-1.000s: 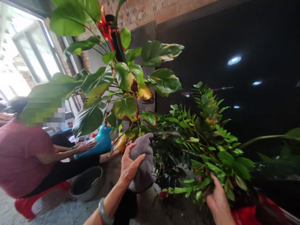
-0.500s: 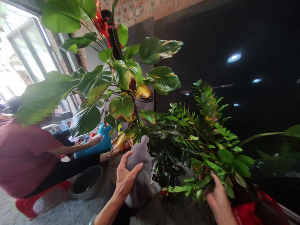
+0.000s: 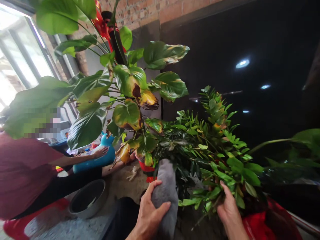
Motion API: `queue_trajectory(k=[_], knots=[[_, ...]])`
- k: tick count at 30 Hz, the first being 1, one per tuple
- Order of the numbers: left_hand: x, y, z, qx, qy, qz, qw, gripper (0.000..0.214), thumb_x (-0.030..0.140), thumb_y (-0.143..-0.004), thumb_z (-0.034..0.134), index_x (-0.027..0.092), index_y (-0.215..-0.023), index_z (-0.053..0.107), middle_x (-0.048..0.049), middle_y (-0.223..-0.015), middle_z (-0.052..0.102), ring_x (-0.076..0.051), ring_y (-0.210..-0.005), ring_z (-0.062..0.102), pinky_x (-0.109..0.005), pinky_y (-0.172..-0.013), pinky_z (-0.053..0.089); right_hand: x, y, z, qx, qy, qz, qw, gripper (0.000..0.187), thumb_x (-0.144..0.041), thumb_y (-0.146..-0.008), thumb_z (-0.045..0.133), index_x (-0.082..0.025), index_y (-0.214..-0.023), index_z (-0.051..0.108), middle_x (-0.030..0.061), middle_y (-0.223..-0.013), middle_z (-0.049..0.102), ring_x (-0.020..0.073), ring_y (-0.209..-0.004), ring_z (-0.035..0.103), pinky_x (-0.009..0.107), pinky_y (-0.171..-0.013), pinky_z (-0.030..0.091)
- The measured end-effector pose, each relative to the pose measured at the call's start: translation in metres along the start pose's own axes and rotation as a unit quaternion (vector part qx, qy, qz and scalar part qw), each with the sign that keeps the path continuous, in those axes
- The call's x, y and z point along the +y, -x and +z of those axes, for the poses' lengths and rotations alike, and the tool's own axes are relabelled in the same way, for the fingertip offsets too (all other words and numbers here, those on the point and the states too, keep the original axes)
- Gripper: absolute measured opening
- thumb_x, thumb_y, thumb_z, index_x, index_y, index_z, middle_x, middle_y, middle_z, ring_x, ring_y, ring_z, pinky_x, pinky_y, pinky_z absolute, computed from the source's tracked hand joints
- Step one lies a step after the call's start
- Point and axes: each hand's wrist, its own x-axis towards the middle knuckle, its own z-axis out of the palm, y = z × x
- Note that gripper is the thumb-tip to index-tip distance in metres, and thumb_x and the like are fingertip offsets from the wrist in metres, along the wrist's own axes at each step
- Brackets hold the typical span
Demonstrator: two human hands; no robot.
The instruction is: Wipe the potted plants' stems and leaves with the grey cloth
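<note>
My left hand (image 3: 147, 216) is closed around a grey cloth (image 3: 165, 190), which stands up against the dark lower leaves of a small-leaved green plant (image 3: 212, 150). My right hand (image 3: 228, 211) grips a drooping frond of that plant from below, with its fingers curled into the leaves. Behind them rises a tall broad-leaved plant (image 3: 125, 90) with yellow and brown patches on its leaves, growing out of a red pot (image 3: 146, 166).
At the left a person in a dark red top (image 3: 22, 170) leans over a blue object (image 3: 100, 156) with both hands on it. A grey metal bowl (image 3: 87, 198) sits on the floor. Behind are a brick wall (image 3: 155, 10), a dark glossy panel (image 3: 250, 66) and a window (image 3: 22, 63).
My left hand has carried the grey cloth lower and to the right, toward the base of the small-leaved plant. My right hand has kept its hold on the frond.
</note>
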Motion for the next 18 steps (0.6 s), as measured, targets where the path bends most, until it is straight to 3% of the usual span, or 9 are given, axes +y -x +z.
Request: queue_trajectory(k=[5,9,11,14,16,18], knots=[[0.047,-0.032,0.015,-0.021,-0.017,0.168,0.985,0.048,0.021,-0.056,0.065,0.023,-0.103,0.062,-0.0045,-0.104,0.066,-0.027,-0.102,0.059,-0.040,-0.095,0.044,0.000,0.001,0.003,-0.011,-0.001,-0.003,1.000,0.021,-0.017,-0.053,0.068,-0.023,-0.072,0.062,-0.0093,-0.059,0.068,0.0126,-0.048,0.061,0.025,-0.046,0.053],[0.042,-0.055,0.026,-0.052,-0.016,0.124,0.991,0.054,0.016,-0.058,0.062,0.021,-0.111,0.058,-0.0056,-0.116,0.063,-0.025,-0.108,0.057,-0.038,-0.099,0.041,0.002,0.000,0.001,-0.006,0.000,-0.008,1.000,0.025,-0.020,-0.052,0.070,-0.022,-0.076,0.064,-0.0085,-0.061,0.070,0.0138,-0.052,0.064,0.026,-0.051,0.054],[0.030,-0.051,0.026,-0.108,-0.045,0.092,0.989,0.056,0.013,-0.055,0.063,0.020,-0.110,0.059,-0.0061,-0.116,0.063,-0.026,-0.108,0.057,-0.038,-0.099,0.041,0.002,-0.001,-0.001,-0.004,0.001,-0.008,1.000,0.028,-0.022,-0.051,0.072,-0.022,-0.077,0.065,-0.0080,-0.062,0.071,0.0146,-0.054,0.065,0.026,-0.052,0.055],[0.022,-0.039,0.022,-0.211,-0.086,0.096,0.969,0.056,0.008,-0.051,0.064,0.022,-0.105,0.063,-0.0042,-0.111,0.067,-0.027,-0.107,0.058,-0.036,-0.097,0.042,0.001,-0.002,-0.005,-0.006,0.004,-0.011,1.000,0.030,-0.023,-0.048,0.074,-0.022,-0.077,0.065,-0.0083,-0.063,0.071,0.0145,-0.055,0.066,0.025,-0.052,0.054],[0.031,-0.038,0.019,-0.209,-0.072,0.131,0.966,0.053,0.008,-0.053,0.063,0.023,-0.104,0.064,-0.0036,-0.108,0.068,-0.026,-0.105,0.059,-0.034,-0.096,0.042,0.001,-0.004,-0.007,-0.015,0.010,-0.016,1.000,0.030,-0.023,-0.048,0.075,-0.023,-0.076,0.065,-0.0084,-0.064,0.072,0.0140,-0.054,0.065,0.025,-0.052,0.054],[0.050,-0.047,0.019,-0.153,-0.031,0.176,0.972,0.051,0.011,-0.056,0.064,0.022,-0.105,0.063,-0.0036,-0.110,0.066,-0.024,-0.106,0.058,-0.033,-0.096,0.042,0.000,-0.005,-0.008,-0.041,0.021,-0.025,0.999,0.028,-0.024,-0.047,0.075,-0.022,-0.073,0.064,-0.0082,-0.061,0.071,0.0137,-0.051,0.064,0.025,-0.050,0.054]])
